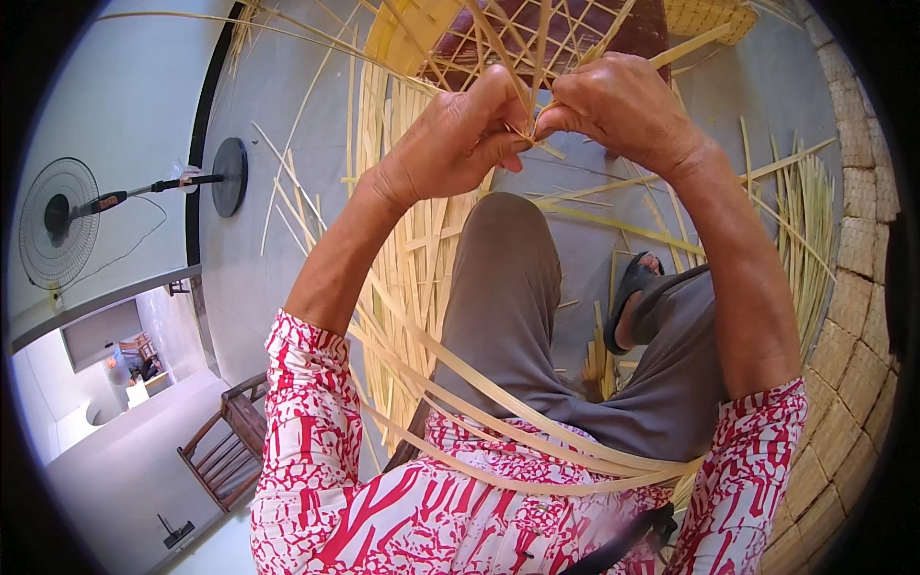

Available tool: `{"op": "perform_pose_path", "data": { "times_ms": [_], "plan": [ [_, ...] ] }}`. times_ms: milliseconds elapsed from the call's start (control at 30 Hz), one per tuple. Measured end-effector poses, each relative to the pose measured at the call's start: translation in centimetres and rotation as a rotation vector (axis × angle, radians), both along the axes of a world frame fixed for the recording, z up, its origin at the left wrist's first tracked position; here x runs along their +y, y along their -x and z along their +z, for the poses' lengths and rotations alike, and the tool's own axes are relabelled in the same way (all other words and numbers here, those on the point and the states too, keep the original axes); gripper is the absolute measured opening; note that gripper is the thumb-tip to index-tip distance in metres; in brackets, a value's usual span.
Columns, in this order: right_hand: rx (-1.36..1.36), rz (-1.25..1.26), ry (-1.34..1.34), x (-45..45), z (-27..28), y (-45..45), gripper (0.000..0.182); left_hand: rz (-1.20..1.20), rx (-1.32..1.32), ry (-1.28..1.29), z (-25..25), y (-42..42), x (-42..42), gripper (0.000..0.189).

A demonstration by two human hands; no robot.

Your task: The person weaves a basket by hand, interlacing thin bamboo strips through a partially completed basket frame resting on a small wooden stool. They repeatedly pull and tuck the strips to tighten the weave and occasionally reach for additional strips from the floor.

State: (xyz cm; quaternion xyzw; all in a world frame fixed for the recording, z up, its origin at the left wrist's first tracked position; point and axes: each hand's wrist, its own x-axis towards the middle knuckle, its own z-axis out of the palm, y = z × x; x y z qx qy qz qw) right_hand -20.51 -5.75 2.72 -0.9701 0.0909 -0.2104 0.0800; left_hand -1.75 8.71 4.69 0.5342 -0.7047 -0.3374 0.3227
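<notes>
At the top of the view, an open lattice (496, 32) of thin bamboo strips lies over a dark red surface (654, 36). Several long strips rise from its near edge and meet between my hands. My left hand (467, 140) pinches the strips with thumb and fingers where they bend together. Close beside it, my right hand (622, 108) grips the same spot from the other side, thumb against the strips. The fingertips hide exactly how the strips cross. Loose flat strips (460, 370) curve across my lap, over the grey trousers (503, 287).
A pile of bamboo strips (402, 251) covers the floor on the left. Another strip bundle (805, 187) lies right, beside stacked woven pieces (841, 352). A woven basket (708, 18) sits top right. A standing fan (61, 223) and wooden chair (226, 445) are left; a person (118, 370) appears far off.
</notes>
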Motion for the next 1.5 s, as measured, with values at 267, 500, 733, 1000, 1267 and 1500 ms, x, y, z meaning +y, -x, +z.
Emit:
{"op": "perform_pose_path", "data": {
  "times_ms": [267, 500, 733, 1000, 1267, 1500],
  "plan": [
    [0.007, -0.014, -0.036, 0.1, 0.5, -0.8, 0.051, 0.09, 0.056, 0.038, -0.4, -0.6, 0.4, 0.029],
    [-0.204, -0.209, 0.091, -0.7, 1.6, -0.2, 0.026, 0.267, -0.147, 0.042, 2.1, -0.5, -1.9, 0.017],
    [-0.182, -0.34, -0.186, 3.1, 1.1, 0.8, 0.008, 0.373, 0.001, 0.065, 0.7, -1.1, -2.8, 0.007],
    [-0.906, -0.327, -1.956, 0.0, -0.9, -0.7, 0.02, 0.325, 0.006, 0.126, 0.1, -0.9, -2.8, 0.017],
    [-0.734, 0.11, -2.095, -0.7, -1.6, -0.3, 0.023, 0.411, 0.137, 0.191, -0.4, -0.5, -2.5, 0.017],
    [-0.412, 0.232, -1.409, 1.5, 2.9, -1.3, 0.029, 0.356, 0.067, 0.26, -0.4, -1.1, -2.5, 0.014]
  ]
}}
